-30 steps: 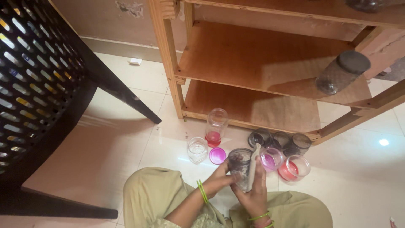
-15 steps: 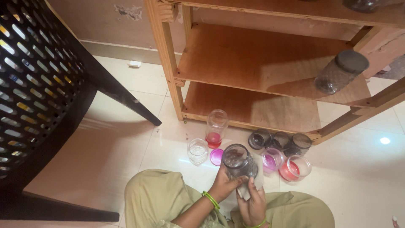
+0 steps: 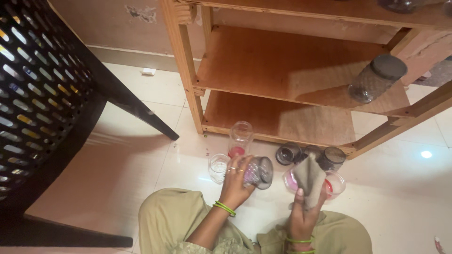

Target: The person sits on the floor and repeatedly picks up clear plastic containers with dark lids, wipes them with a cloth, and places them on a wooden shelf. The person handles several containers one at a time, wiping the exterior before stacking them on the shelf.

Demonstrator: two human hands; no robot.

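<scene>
Head view showed left hand (image 3: 234, 181) gripping a clear tilted glass jar (image 3: 258, 172), right hand (image 3: 303, 211) pinching a grey cloth (image 3: 309, 178); steady support seemed wise.

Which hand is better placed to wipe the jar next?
Right. The right hand already holds the grey cloth, lifted clear beside the jar. The left hand is wrapped around the jar, tipping its mouth toward the cloth.

A home floor: pale tiles (image 3: 141, 155), wooden shelf unit (image 3: 292, 66), black chair (image 3: 47, 108), scuffed wall (image 3: 117, 19).
</scene>
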